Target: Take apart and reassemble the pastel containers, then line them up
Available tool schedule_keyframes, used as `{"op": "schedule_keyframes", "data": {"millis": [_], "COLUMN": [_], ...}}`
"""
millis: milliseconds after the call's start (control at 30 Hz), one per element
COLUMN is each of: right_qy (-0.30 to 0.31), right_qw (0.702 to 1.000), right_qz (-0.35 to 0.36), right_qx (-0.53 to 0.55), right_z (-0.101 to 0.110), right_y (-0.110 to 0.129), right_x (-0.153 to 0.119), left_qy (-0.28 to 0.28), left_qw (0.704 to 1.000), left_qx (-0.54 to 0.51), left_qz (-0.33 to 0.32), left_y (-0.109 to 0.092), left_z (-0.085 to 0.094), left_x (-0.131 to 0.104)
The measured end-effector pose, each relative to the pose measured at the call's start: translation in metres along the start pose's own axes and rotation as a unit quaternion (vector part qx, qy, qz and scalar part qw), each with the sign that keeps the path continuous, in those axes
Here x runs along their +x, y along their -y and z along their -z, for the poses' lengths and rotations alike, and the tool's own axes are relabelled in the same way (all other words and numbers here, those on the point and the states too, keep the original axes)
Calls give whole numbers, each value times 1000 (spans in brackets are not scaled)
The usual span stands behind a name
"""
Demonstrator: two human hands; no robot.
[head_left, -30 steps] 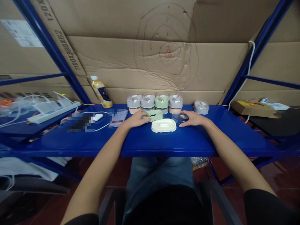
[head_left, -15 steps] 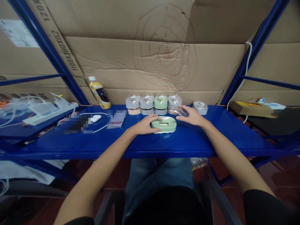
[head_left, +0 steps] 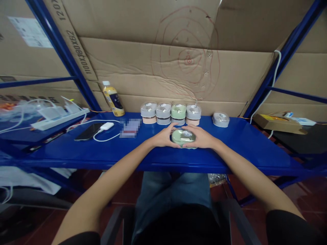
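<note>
A pale green oval box (head_left: 183, 139) with a clear lid over its top rests near the middle of the blue shelf (head_left: 237, 146). My left hand (head_left: 165, 136) wraps its left side, thumb at the front edge. From the other side my right hand (head_left: 203, 136) grips the lid and rim with curved fingers. A small pale label shows through the lid. Just behind the hands stands a row of similar lidded boxes stacked in pairs, including a green one (head_left: 178, 111) on a grey one and a grey one (head_left: 193, 111) on a pink one.
Farther right sits a single grey lidded box (head_left: 221, 119). At left are a yellow drink bottle (head_left: 113, 99), a dark phone (head_left: 89, 132), a white charger (head_left: 106, 126) with its cable and a blurred flat item (head_left: 130, 128). Cardboard (head_left: 127, 68) backs the shelf.
My right hand has brought the clear lid left and down onto the green box. Both hands now enclose the box. The view has shifted slightly.
</note>
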State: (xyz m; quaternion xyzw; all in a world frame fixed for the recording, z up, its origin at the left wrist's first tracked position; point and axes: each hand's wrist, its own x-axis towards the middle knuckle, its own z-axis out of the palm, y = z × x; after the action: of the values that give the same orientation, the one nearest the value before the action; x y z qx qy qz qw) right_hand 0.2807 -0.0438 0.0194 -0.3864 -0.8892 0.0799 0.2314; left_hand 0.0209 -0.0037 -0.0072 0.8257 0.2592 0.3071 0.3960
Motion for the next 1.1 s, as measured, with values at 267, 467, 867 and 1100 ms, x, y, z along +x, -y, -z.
{"op": "schedule_keyframes", "data": {"millis": [267,467,867,1100], "right_qy": [42,43,2,10], "right_qw": [998,983,914,892], "right_qz": [-19,-95,-181,-258], "right_qx": [-42,-152,-363,-371], "right_z": [12,30,56,53], "right_y": [7,5,-80,-124], "right_x": [-9,-58,-55,-5], "left_qy": [-20,-76,-65,-54], "left_qw": [993,975,968,967], "left_qx": [115,209,241,249], "left_qz": [-11,-6,-7,-5], "left_y": [4,8,11,13], "left_z": [5,8,10,11], "left_x": [1,1,1,1]}}
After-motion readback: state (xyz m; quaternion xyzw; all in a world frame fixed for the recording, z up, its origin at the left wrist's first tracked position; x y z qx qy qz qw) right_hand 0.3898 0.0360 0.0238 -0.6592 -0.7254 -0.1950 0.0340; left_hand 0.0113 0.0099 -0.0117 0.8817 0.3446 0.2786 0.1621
